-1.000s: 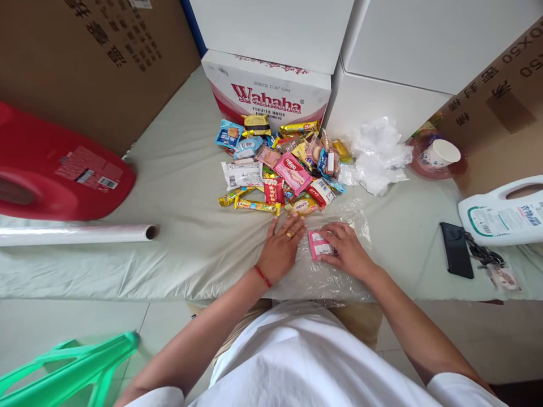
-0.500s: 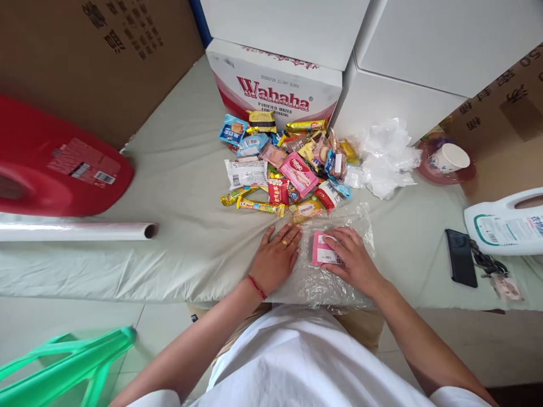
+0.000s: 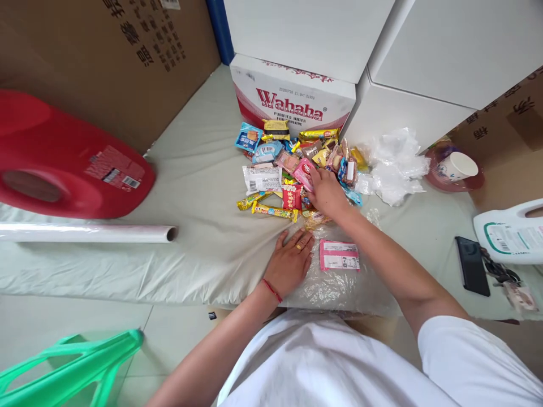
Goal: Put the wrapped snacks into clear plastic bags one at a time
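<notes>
My left hand (image 3: 292, 261) lies flat and open on a sheet of clear plastic film (image 3: 339, 285) near the table's front edge. A small pink snack packet (image 3: 339, 255) lies on that film, label up, with no hand on it. My right hand (image 3: 326, 192) reaches forward into the pile of wrapped snacks (image 3: 297, 169), and its fingers close over a pink wafer packet (image 3: 304, 170). The pile holds several colourful packets and bars in front of a Wahaha carton (image 3: 292, 102).
A red jug (image 3: 63, 169) and a roll of clear film (image 3: 85, 233) lie at the left. Crumpled plastic (image 3: 394, 164), a paper cup (image 3: 456, 168), a black phone (image 3: 472, 258) and a white jug (image 3: 513, 232) are at the right. Cartons stand behind. A green stool (image 3: 72, 367) is below.
My right hand let go of the small pink packet, left it on the film and moved forward into the snack pile. My left hand stayed flat on the film.
</notes>
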Demonstrator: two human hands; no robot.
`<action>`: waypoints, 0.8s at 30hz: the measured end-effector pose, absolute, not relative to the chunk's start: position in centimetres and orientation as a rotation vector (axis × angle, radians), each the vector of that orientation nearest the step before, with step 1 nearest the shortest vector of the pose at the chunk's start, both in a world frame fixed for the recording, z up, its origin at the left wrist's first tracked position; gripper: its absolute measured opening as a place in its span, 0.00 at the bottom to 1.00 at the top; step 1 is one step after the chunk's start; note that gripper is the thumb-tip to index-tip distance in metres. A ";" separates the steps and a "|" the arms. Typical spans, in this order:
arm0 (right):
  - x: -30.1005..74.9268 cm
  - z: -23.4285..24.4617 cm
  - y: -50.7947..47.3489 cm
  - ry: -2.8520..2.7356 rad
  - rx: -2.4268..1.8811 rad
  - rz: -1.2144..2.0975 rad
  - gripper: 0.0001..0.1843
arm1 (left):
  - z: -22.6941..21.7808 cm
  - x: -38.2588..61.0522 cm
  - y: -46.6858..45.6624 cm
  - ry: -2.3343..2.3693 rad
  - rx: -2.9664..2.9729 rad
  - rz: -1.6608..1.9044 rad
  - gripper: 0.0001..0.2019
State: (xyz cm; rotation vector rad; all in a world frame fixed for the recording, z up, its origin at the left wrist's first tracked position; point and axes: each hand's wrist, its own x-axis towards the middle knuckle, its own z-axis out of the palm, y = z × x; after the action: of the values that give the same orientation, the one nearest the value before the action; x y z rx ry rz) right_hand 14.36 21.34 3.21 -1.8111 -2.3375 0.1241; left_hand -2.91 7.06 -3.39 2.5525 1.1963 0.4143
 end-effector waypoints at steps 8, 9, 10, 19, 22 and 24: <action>22.6 9.0 15.4 -1.933 -1.620 0.609 0.22 | -3.5 -3.0 7.2 1.190 2.512 0.434 0.22; 23.8 9.0 14.0 -1.904 -1.574 0.782 0.22 | -3.5 -3.0 7.2 1.187 2.510 0.431 0.22; 24.7 8.8 12.7 -1.893 -1.537 0.945 0.23 | -3.5 -3.0 7.2 1.184 2.511 0.426 0.22; 24.3 2.1 5.6 -2.281 -1.625 0.367 0.17 | -3.5 -2.9 7.4 1.194 2.527 0.396 0.23; 24.0 2.6 2.7 -2.284 -1.444 0.384 0.16 | -3.6 -3.3 7.7 1.172 2.503 0.464 0.21; 24.4 2.9 -0.1 -2.356 -1.297 0.460 0.16 | -3.3 -4.1 7.5 1.160 2.505 0.589 0.19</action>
State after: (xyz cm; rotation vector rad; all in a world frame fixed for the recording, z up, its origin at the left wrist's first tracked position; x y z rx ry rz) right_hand 24.36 -0.09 2.89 -1.2974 -2.3562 0.4601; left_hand -4.15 7.53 -3.27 2.5054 1.1599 0.5888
